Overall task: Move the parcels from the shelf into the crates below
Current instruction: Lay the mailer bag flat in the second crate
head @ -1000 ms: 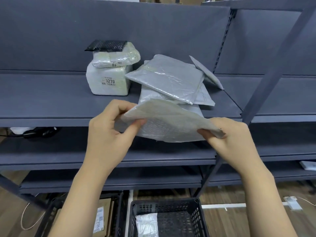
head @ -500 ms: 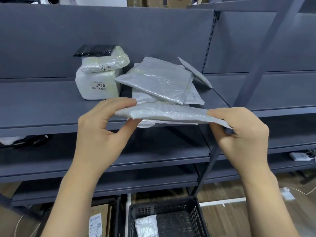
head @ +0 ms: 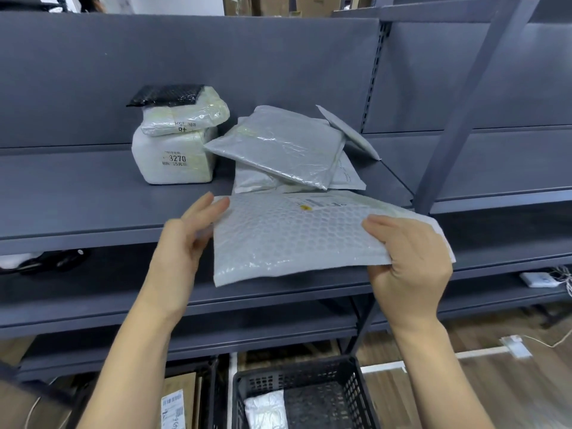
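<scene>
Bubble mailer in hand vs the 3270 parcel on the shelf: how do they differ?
The bubble mailer is flat and thin; the 3270 parcel is a bulky block. The mailer is held off the shelf, gripped by the right hand; the 3270 parcel rests on the shelf with a smaller parcel stacked on top. Both are pale plastic-wrapped and labelled.

on the lower shelf level at your far left lies a dark object (head: 52,261), too shadowed to identify, beside something white (head: 15,261). at your right, a white device (head: 537,279) with tangled cables sits on a lower level. on the wooden floor (head: 510,394) you see a white strip (head: 433,360) ending in a small white box (head: 515,346) with a thin cable. cardboard boxes (head: 278,4) show above the back panel.
</scene>
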The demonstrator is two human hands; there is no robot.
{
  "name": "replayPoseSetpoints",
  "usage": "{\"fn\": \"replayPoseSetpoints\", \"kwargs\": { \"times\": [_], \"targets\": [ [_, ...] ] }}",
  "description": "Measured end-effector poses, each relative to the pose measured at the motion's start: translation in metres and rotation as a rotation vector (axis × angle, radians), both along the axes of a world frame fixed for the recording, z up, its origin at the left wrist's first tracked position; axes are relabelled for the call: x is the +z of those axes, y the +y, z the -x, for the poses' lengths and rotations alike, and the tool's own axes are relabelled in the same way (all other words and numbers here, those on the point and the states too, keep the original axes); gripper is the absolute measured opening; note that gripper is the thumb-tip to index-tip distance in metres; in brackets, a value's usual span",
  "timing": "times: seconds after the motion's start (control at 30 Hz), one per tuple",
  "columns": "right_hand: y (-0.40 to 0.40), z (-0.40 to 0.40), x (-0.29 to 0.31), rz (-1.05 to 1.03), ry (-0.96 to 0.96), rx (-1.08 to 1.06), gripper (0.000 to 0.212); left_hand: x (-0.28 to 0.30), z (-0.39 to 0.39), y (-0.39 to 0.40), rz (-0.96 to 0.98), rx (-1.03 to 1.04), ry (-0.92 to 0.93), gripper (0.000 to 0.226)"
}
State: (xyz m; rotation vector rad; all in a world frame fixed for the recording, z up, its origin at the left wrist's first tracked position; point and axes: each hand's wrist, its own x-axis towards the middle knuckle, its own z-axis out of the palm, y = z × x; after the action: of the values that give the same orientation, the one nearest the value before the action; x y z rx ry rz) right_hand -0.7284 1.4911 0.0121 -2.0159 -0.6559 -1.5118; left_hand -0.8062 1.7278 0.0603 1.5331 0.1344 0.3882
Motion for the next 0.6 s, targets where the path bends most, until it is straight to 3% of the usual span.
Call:
{"fn": "replayPoseSetpoints", "kwargs": {
  "times": [0.07, 0.1, 0.2, 0.33, 0.5, 0.6],
  "targets": [
    [0.0, -0.001, -0.004, -0.006, 0.008, -0.001, 0.034, 0.002, -0.001, 0.001, 0.033, 0.008, 0.149, 0.052],
    [0.0, -0.001, -0.005, -0.01, 0.006, -0.003, 0.031, 0.004, 0.0, 0.001, -0.049, 0.014, 0.246, 0.055],
    [0.0, 0.0, -0.008, -0.022, -0.01, -0.009, 0.022, 0.006, 0.003, -0.004, -0.199, -0.077, 0.387, 0.043],
    [0.0, -0.001, -0.015, 0.003, 0.036, 0.005, 0.027, 0.001, -0.001, -0.01, -0.106, -0.041, 0.272, 0.031],
    [0.004, 0.0, -0.021, 0.078, 0.232, 0.04, 0.029, -0.006, -0.008, -0.007, -0.094, 0.065, 0.079, 0.061],
    [0.004, 0.0, -0.019, 0.171, 0.38, 0.073, 0.045, -0.01, -0.011, -0.007, -0.013, 0.111, 0.004, 0.071]
  ]
}}
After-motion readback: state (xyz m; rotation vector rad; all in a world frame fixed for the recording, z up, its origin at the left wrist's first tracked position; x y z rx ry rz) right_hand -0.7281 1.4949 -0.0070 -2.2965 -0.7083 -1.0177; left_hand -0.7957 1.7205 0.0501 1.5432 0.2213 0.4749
